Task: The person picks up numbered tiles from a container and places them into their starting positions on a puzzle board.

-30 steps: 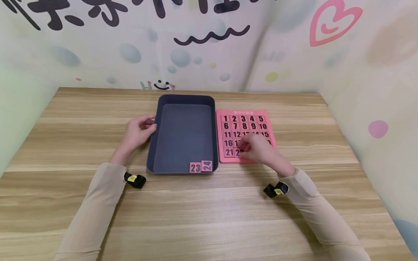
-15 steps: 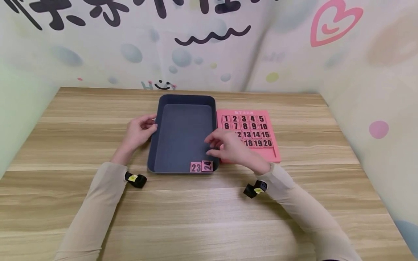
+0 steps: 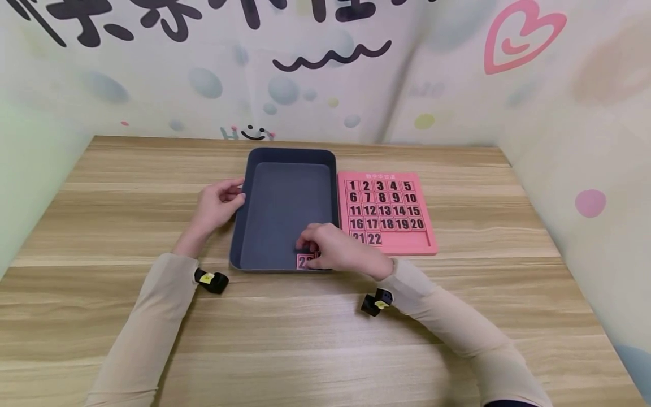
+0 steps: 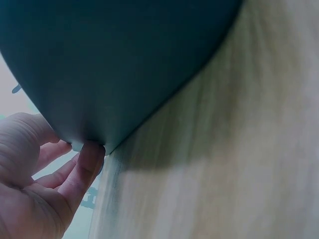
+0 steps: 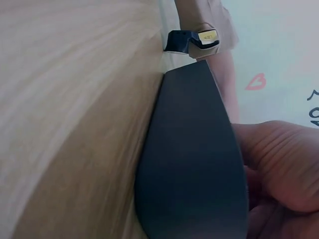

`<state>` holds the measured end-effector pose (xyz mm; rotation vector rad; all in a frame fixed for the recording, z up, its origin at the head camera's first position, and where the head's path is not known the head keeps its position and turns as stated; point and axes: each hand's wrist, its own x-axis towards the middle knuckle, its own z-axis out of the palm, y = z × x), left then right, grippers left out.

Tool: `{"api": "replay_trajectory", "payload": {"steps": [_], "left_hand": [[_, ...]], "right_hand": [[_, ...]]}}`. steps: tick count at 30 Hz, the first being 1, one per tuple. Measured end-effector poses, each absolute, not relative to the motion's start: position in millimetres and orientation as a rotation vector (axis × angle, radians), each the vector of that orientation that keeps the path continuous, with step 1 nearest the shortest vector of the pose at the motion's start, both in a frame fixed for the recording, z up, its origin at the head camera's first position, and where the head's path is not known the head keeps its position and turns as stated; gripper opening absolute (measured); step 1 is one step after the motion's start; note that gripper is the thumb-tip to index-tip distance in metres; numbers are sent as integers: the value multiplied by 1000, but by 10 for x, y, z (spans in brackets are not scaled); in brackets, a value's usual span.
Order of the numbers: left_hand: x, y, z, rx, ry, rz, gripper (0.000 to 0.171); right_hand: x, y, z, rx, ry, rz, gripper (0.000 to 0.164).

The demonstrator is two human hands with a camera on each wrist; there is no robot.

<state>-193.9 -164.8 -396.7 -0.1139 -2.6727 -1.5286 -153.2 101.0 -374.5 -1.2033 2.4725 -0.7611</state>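
A dark blue-grey tray (image 3: 285, 209) lies on the table. My left hand (image 3: 218, 203) holds its left side, thumb against the outer wall; in the left wrist view the thumb (image 4: 85, 167) touches the tray's side. Inside the front right corner, my right hand (image 3: 333, 249) hangs over the number tiles, its thumb and forefinger apart. Part of the tile numbered 23 (image 3: 301, 262) shows under the fingertips; the 24 tile is mostly hidden by the hand. In the right wrist view the tray wall (image 5: 192, 164) hides the fingertips of the right hand (image 5: 289, 169).
Right beside the tray lies a pink number board (image 3: 407, 243) with tiles 1 to 22 in rows and a bare slot at its lower right. A printed cloth (image 3: 325, 102) hangs behind the wooden table (image 3: 285, 339).
My right hand has moved left from the number board, over the tray's right rim and down to the tiles in the corner. The left hand stays at the tray.
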Motion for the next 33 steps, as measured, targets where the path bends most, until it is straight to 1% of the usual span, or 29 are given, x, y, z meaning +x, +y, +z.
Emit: {"api": "replay_trajectory", "payload": {"steps": [9, 21, 27, 33], "left_hand": [[-1953, -1666, -3988, -116, -2673, -1521, 36], [-1951, -1653, -3992, -135, -2653, -1533, 36], [-1945, -1638, -3984, -131, -2654, -1546, 37], [-1945, -1641, -3991, -142, -2633, -1556, 36]], "right_hand": [[-1545, 956, -3724, -1239, 2493, -577, 21], [-1552, 966, -3752, -1265, 2534, -536, 27], [-1578, 1037, -3737, -1253, 2546, -658, 28], [-1606, 1247, -3630, -1284, 2584, -858, 29]]}}
